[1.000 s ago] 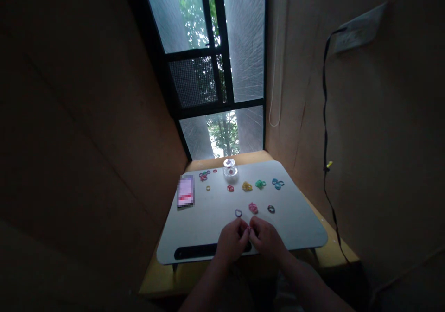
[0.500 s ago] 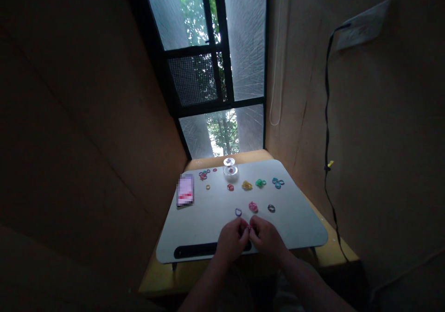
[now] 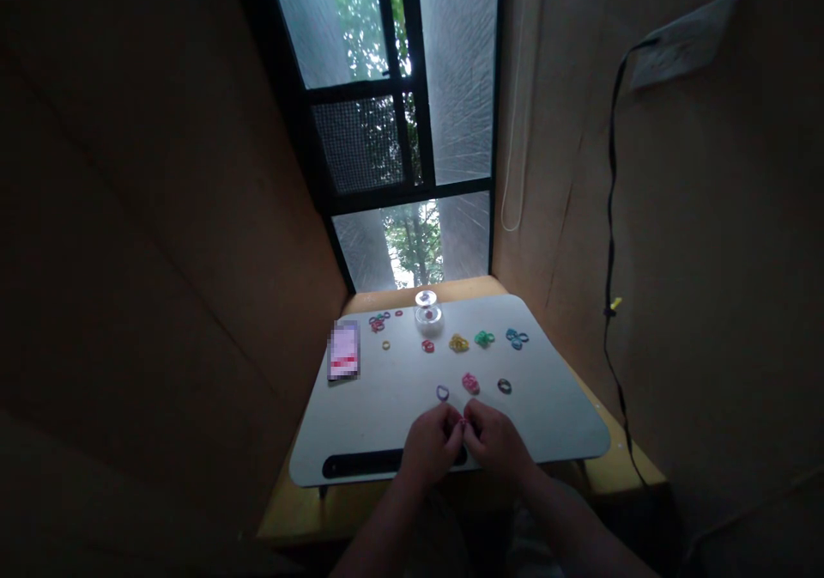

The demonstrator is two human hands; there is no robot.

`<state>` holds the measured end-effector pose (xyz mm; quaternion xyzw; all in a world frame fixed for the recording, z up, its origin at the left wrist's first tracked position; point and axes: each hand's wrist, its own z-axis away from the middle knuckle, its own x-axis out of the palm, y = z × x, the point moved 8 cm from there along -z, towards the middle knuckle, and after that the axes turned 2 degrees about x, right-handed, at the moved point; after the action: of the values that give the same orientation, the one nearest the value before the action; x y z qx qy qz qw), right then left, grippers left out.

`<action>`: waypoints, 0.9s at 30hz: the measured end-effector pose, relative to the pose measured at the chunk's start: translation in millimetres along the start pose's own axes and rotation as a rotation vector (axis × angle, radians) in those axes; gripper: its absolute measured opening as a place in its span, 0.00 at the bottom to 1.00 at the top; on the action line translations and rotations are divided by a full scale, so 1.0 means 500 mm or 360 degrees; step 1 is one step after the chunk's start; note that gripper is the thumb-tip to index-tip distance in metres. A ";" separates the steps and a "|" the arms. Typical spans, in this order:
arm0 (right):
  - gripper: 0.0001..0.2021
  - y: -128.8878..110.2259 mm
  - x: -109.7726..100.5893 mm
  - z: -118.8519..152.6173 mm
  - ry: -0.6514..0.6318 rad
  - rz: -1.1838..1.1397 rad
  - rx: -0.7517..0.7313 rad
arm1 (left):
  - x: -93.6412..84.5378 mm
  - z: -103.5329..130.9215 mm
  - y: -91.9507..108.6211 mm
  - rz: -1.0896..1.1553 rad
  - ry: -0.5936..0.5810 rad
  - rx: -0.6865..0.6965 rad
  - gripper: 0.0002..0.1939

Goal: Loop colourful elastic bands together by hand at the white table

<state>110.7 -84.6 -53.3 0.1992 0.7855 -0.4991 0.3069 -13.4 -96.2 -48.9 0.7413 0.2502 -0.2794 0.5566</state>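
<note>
My left hand [image 3: 433, 442] and my right hand [image 3: 494, 437] meet fingertip to fingertip above the near edge of a white folding table [image 3: 379, 415]. Both are closed in a pinch on a small pink elastic band [image 3: 463, 422], mostly hidden by the fingers. Just beyond them lie a purple band [image 3: 442, 393], a pile of pink bands [image 3: 470, 382] and a dark band [image 3: 504, 386]. Farther back is a row of red bands [image 3: 428, 346], yellow bands [image 3: 458, 343], green bands [image 3: 484, 337] and blue bands [image 3: 516, 338].
A clear round container [image 3: 428, 313] stands at the table's back. Mixed bands [image 3: 378, 322] and a single yellow band [image 3: 386, 345] lie at back left, near a phone-like blurred rectangle [image 3: 343, 350]. A black slot [image 3: 360, 464] runs along the near edge. A black cable [image 3: 610, 217] hangs on the right wall.
The view has shifted very slightly. Both hands stay pinched together in the same place, with hardly any visible movement.
</note>
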 end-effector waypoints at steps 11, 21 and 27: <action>0.05 -0.001 -0.002 -0.004 0.0013 0.0005 -0.0016 | -0.001 -0.001 -0.001 -0.0004 -0.0009 0.0004 0.06; 0.05 0.003 0.001 -0.005 0.0009 -0.0021 -0.0013 | -0.004 -0.002 0.001 0.0034 0.0003 0.0021 0.06; 0.05 0.003 0.004 -0.005 0.0005 -0.0011 -0.0021 | -0.003 -0.002 0.000 0.0030 -0.0013 0.0010 0.06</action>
<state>109.5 -81.8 -54.8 0.1952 0.7900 -0.4946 0.3053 -14.3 -95.5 -47.9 0.7441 0.2401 -0.2781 0.5580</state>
